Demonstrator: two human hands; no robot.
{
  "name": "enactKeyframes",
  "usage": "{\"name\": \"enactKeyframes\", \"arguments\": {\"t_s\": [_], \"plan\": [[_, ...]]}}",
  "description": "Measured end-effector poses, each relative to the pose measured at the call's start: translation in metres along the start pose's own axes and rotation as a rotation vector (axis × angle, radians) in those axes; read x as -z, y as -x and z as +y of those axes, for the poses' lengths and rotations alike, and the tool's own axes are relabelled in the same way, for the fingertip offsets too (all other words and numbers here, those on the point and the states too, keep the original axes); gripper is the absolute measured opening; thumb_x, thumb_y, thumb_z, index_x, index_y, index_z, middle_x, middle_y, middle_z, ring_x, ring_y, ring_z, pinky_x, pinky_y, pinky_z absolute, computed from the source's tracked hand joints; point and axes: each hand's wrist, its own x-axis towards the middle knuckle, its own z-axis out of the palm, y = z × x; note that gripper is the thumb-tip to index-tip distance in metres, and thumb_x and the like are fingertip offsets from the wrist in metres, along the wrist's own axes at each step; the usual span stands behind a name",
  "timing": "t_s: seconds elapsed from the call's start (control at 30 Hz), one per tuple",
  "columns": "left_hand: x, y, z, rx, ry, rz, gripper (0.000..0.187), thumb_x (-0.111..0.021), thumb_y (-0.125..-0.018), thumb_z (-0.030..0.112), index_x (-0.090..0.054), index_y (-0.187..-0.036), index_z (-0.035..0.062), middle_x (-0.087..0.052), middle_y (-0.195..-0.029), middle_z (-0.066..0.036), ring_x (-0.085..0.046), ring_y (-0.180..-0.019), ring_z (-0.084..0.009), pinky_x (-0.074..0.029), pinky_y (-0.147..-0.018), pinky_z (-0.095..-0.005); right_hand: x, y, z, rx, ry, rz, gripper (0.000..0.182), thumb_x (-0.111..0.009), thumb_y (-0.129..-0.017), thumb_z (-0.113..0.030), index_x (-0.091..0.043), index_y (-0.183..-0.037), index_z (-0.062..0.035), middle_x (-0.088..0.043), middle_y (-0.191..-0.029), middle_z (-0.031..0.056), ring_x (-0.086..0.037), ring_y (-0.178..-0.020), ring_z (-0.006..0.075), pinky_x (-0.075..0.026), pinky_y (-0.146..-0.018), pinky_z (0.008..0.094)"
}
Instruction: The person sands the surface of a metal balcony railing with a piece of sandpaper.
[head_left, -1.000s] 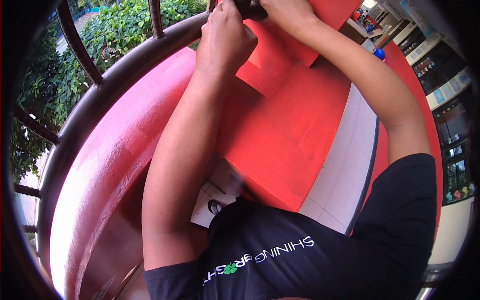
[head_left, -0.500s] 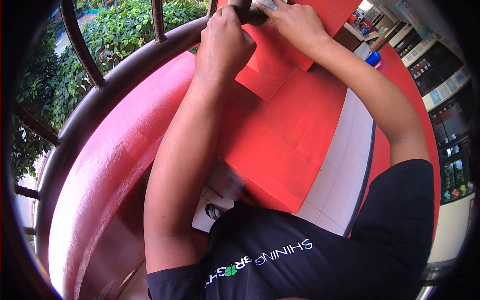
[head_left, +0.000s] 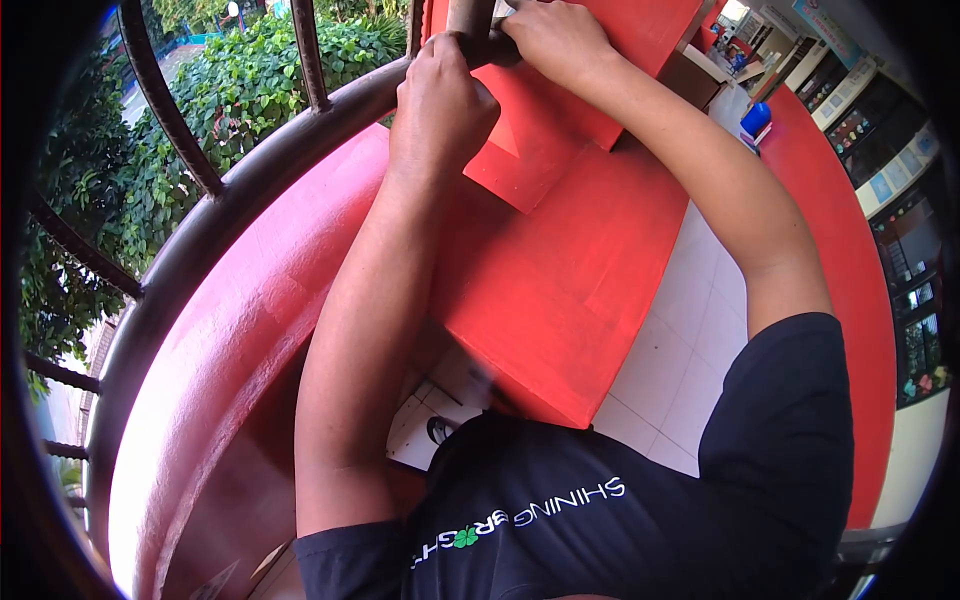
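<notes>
My left hand (head_left: 440,105) is closed in a fist against the dark metal railing (head_left: 285,145), just below an upright post (head_left: 470,16). Whatever its fingers hold is hidden from me. On the other side of the post, my right hand (head_left: 558,42) bends over the same joint of the railing with its fingers curled. A small pale patch shows by its fingertips at the top edge, too little to name. Both arms reach forward over a red-painted ledge (head_left: 570,290).
Below the railing runs a curved pink-red wall (head_left: 230,270). Green bushes (head_left: 270,80) grow beyond the bars. Pale floor tiles (head_left: 665,350) lie to the right, with a blue object (head_left: 756,118) farther off. Windows (head_left: 905,270) line the far right.
The view has shifted slightly. Both hands stay at the railing joint, with the right hand a little closer to the post. The pale patch by the right fingers shows less now.
</notes>
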Motion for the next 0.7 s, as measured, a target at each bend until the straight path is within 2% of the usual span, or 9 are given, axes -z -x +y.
{"name": "enactKeyframes", "arguments": {"t_s": [0.13,0.2,0.3,0.33,0.43,0.5,0.6,0.63,0.7], "plan": [[-0.001,0.001,-0.002,-0.003,-0.005,0.024,0.038,-0.053,-0.086,0.001,-0.063,-0.122,-0.0068,-0.07,-0.108,-0.029,-0.067,-0.105,-0.046,-0.053,-0.093,-0.0523,0.017,0.004,0.002,0.043,-0.018,0.093,0.02,-0.061,-0.091,-0.02,-0.079,-0.097,-0.0143,-0.062,-0.14,0.0192,-0.076,-0.087,0.0289,-0.063,-0.072,0.0424],[0.0,0.002,-0.001,0.005,0.002,-0.004,0.037,-0.052,-0.087,0.001,-0.063,-0.122,-0.0071,-0.07,-0.109,-0.029,-0.067,-0.105,-0.0461,-0.053,-0.093,-0.0523,0.015,-0.004,0.002,-0.012,-0.013,-0.104,0.018,-0.062,-0.09,-0.019,-0.079,-0.094,-0.0146,-0.07,-0.126,0.0163,-0.076,-0.09,0.0302,-0.062,-0.076,0.0451],[0.0,0.0,-0.001,0.011,0.0,-0.006,0.036,-0.052,-0.088,0.002,-0.063,-0.121,-0.0073,-0.07,-0.109,-0.029,-0.067,-0.105,-0.0463,-0.053,-0.093,-0.0524,0.033,-0.002,0.006,0.02,-0.146,-0.079,0.019,-0.062,-0.09,-0.021,-0.078,-0.095,-0.012,-0.072,-0.117,0.0147,-0.075,-0.094,0.032,-0.061,-0.079,0.0471],[0.0,0.001,-0.002,0.005,-0.004,0.002,0.035,-0.052,-0.088,0.002,-0.063,-0.121,-0.0073,-0.07,-0.109,-0.029,-0.066,-0.105,-0.0462,-0.053,-0.093,-0.0525,0.041,-0.002,0.013,0.029,-0.141,-0.149,0.021,-0.062,-0.09,-0.022,-0.077,-0.1,-0.0108,-0.071,-0.119,0.0158,-0.074,-0.098,0.0351,-0.06,-0.083,0.049],[-0.002,0.001,-0.003,-0.017,-0.005,0.027,0.035,-0.053,-0.088,0.002,-0.063,-0.12,-0.0069,-0.07,-0.108,-0.029,-0.067,-0.104,-0.0459,-0.053,-0.092,-0.0522,0.054,0.008,0.017,-0.031,-0.176,-0.019,0.024,-0.06,-0.092,-0.022,-0.076,-0.106,-0.0097,-0.069,-0.127,0.0176,-0.073,-0.102,0.0366,-0.059,-0.085,0.0502],[-0.002,0.002,-0.002,-0.021,-0.002,0.016,0.035,-0.053,-0.088,0.002,-0.063,-0.12,-0.0066,-0.07,-0.108,-0.028,-0.067,-0.104,-0.0457,-0.053,-0.092,-0.052,0.034,0.008,0.014,-0.1,-0.243,0.141,0.026,-0.058,-0.093,-0.02,-0.074,-0.11,-0.0098,-0.061,-0.141,0.0192,-0.072,-0.104,0.038,-0.058,-0.089,0.0527],[0.001,0.0,-0.002,-0.015,-0.015,0.001,0.035,-0.054,-0.088,0.002,-0.063,-0.121,-0.006,-0.07,-0.108,-0.028,-0.067,-0.104,-0.0453,-0.053,-0.092,-0.0515,0.012,0.009,-0.01,-0.181,-0.376,-0.015,0.031,-0.056,-0.094,-0.017,-0.07,-0.119,-0.0043,-0.051,-0.153,0.0201,-0.072,-0.103,0.037,-0.06,-0.085,0.051],[0.0,0.001,-0.001,0.001,-0.018,-0.011,0.036,-0.054,-0.087,0.002,-0.063,-0.121,-0.0059,-0.07,-0.108,-0.028,-0.067,-0.104,-0.0451,-0.053,-0.092,-0.0513,-0.011,0.016,-0.017,-0.199,-0.435,0.016,0.035,-0.047,-0.1,-0.015,-0.07,-0.127,-0.0163,-0.056,-0.151,0.0035,-0.072,-0.105,0.0361,-0.062,-0.087,0.0485],[-0.001,0.001,-0.001,0.0,-0.016,-0.012,0.036,-0.054,-0.087,0.001,-0.063,-0.121,-0.0057,-0.07,-0.107,-0.027,-0.067,-0.104,-0.0449,-0.053,-0.093,-0.0513,-0.019,0.026,-0.022,-0.234,-0.465,0.035,0.035,-0.047,-0.101,-0.015,-0.07,-0.127,-0.0177,-0.053,-0.153,0.0043,-0.07,-0.11,0.0373,-0.059,-0.092,0.0499]]}}
